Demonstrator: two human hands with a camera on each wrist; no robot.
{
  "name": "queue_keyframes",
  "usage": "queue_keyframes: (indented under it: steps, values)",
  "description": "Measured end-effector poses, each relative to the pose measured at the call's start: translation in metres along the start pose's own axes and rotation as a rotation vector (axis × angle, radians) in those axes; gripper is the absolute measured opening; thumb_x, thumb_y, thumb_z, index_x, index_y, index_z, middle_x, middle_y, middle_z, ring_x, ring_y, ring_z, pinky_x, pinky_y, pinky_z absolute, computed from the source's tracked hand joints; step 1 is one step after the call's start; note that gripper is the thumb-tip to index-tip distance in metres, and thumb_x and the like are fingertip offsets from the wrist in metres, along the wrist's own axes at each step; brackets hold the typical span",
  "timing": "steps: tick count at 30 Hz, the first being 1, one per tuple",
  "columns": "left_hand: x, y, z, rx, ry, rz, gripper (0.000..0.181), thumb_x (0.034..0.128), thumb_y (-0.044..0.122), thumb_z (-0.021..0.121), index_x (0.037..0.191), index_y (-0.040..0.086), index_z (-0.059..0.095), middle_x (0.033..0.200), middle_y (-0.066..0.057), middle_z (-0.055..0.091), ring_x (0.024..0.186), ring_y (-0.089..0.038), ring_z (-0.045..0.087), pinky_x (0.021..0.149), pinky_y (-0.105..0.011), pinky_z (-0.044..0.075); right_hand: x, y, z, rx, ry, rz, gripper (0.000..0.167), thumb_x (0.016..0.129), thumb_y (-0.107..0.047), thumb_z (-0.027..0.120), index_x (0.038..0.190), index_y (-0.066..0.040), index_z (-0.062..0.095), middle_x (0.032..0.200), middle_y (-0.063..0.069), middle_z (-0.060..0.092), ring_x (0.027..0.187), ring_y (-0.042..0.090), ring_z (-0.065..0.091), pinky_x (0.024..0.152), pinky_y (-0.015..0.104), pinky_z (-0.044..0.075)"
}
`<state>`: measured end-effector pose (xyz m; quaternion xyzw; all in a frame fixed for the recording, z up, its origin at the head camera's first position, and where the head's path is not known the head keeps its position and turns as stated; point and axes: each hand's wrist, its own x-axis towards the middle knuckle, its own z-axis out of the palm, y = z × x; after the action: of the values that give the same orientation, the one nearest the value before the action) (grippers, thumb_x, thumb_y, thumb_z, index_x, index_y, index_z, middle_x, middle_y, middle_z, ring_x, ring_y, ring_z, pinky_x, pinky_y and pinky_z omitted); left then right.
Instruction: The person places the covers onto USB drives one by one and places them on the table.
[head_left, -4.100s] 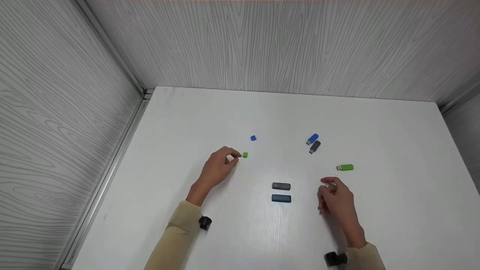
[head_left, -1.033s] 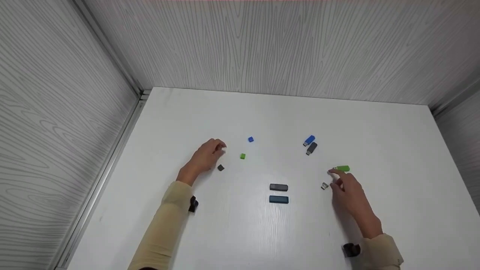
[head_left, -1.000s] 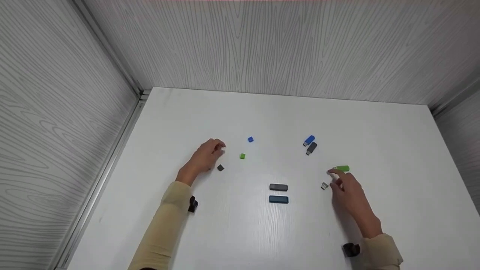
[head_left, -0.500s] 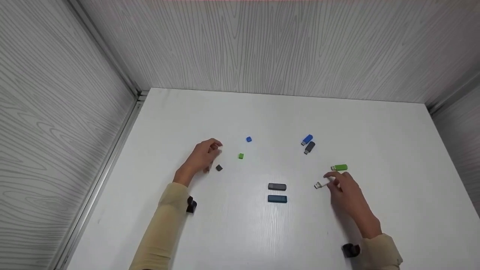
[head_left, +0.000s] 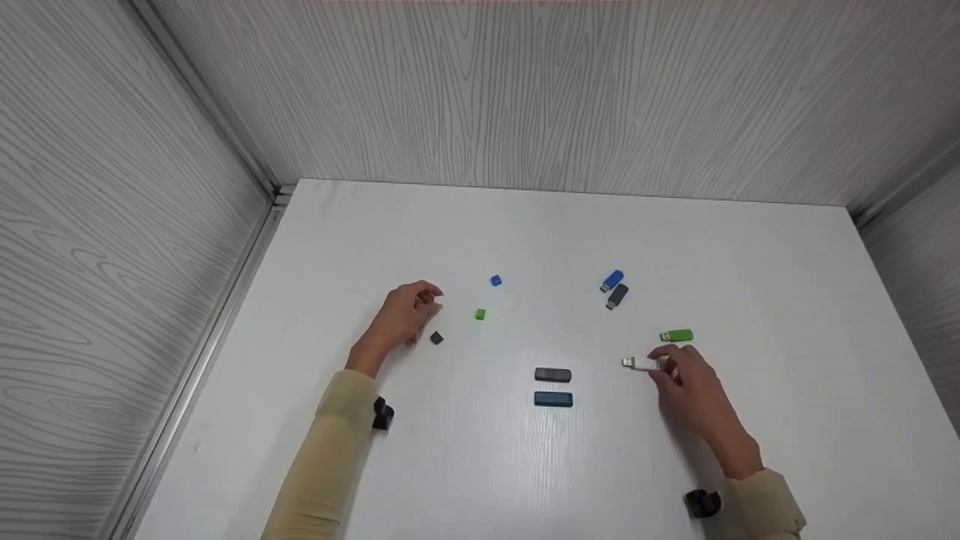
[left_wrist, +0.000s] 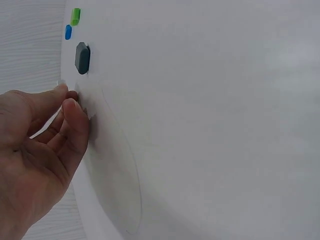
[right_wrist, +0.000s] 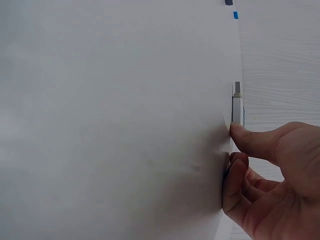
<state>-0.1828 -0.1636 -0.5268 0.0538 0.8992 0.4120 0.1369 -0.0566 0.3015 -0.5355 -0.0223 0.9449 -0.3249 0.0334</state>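
Pinching the white stick (head_left: 643,364), the right hand (head_left: 691,386) has it near the green stick (head_left: 681,335). Across the tabletop (head_left: 465,465), the left hand (head_left: 400,315) curls loosely by a dark piece (head_left: 436,338); can't tell if it's holding anything.

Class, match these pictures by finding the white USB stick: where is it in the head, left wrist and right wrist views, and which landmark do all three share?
Head: the white USB stick is right of centre, below mid-height, in the right hand, its connector pointing left.
Left wrist: not visible.
Right wrist: upper half, right of centre, connector pointing up.
Shared landmark: the white tabletop.
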Motion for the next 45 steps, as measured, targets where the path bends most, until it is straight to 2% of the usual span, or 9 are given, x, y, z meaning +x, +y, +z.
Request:
queue_keyframes:
  steps: [2,5,8,12,16,24,30,36,45]
  values:
    - [-0.002,0.001,0.0,0.002,0.008,-0.005,0.03,0.1072,0.017,0.06,0.135,0.008,0.065,0.119,-0.012,0.066,0.093,-0.02,0.059,0.065,-0.025,0.049,-0.001,-0.001,0.0,0.005,0.013,0.007,0.026,0.102,-0.007,0.067,0.128,-0.006,0.065,0.105,0.013,0.062,0.088,0.019,0.054,0.073,0.026,0.045]
    - [-0.005,0.004,0.001,-0.006,0.027,-0.019,0.03,0.1063,0.017,0.062,0.134,0.009,0.066,0.119,-0.011,0.066,0.091,-0.021,0.06,0.06,-0.026,0.05,-0.004,-0.001,0.001,0.016,0.028,0.023,0.026,0.103,-0.008,0.066,0.129,-0.005,0.063,0.106,0.013,0.062,0.089,0.02,0.052,0.073,0.024,0.044]
    - [-0.009,0.005,0.003,0.002,0.072,-0.015,0.029,0.105,0.017,0.064,0.132,0.009,0.068,0.117,-0.011,0.067,0.09,-0.021,0.061,0.059,-0.026,0.051,-0.006,-0.002,0.001,0.034,0.03,0.052,0.028,0.104,-0.01,0.064,0.131,-0.004,0.061,0.109,0.014,0.063,0.091,0.021,0.053,0.073,0.023,0.045]
    - [-0.011,0.009,0.006,0.028,0.145,0.02,0.026,0.103,0.015,0.067,0.128,0.008,0.071,0.113,-0.01,0.071,0.094,-0.022,0.063,0.071,-0.029,0.052,-0.006,-0.005,0.0,0.094,0.018,0.102,0.03,0.105,-0.012,0.062,0.133,-0.003,0.06,0.114,0.017,0.066,0.085,0.021,0.056,0.068,0.022,0.048]
    - [-0.015,0.018,0.008,0.018,0.173,0.044,0.024,0.1006,0.013,0.07,0.124,0.009,0.073,0.11,-0.009,0.073,0.092,-0.021,0.061,0.079,-0.031,0.049,-0.006,-0.009,0.0,0.14,0.008,0.132,0.03,0.105,-0.012,0.063,0.134,-0.004,0.062,0.118,0.019,0.069,0.077,0.016,0.058,0.063,0.022,0.049]
    - [-0.021,0.036,0.017,-0.001,0.16,0.075,0.026,0.097,0.013,0.076,0.122,0.01,0.073,0.107,-0.006,0.075,0.084,-0.017,0.059,0.071,-0.027,0.048,-0.001,-0.014,0.001,0.191,0.007,0.139,0.029,0.103,-0.01,0.066,0.132,-0.003,0.067,0.116,0.019,0.071,0.077,0.013,0.06,0.065,0.02,0.049]
    - [-0.024,0.044,0.032,-0.019,0.132,0.098,0.024,0.0958,0.011,0.077,0.119,0.01,0.074,0.106,-0.005,0.077,0.083,-0.015,0.059,0.077,-0.028,0.048,0.005,-0.014,0.006,0.224,0.001,0.142,0.029,0.101,-0.013,0.07,0.129,-0.004,0.071,0.11,0.016,0.073,0.079,0.014,0.062,0.067,0.02,0.052]
    - [-0.024,0.052,0.048,-0.057,0.085,0.162,0.023,0.0963,0.01,0.076,0.119,0.009,0.073,0.106,-0.005,0.076,0.08,-0.014,0.057,0.075,-0.026,0.048,0.012,-0.02,0.012,0.262,-0.017,0.168,0.03,0.101,-0.014,0.071,0.13,-0.004,0.071,0.109,0.015,0.072,0.078,0.014,0.062,0.064,0.021,0.051]
    - [-0.024,0.059,0.069,-0.053,0.012,0.177,0.023,0.0991,0.017,0.074,0.122,0.014,0.069,0.11,-0.004,0.075,0.087,-0.014,0.057,0.078,-0.025,0.049,0.02,-0.03,0.023,0.272,-0.026,0.167,0.03,0.1,-0.015,0.073,0.129,-0.007,0.072,0.109,0.014,0.073,0.079,0.017,0.062,0.065,0.02,0.051]
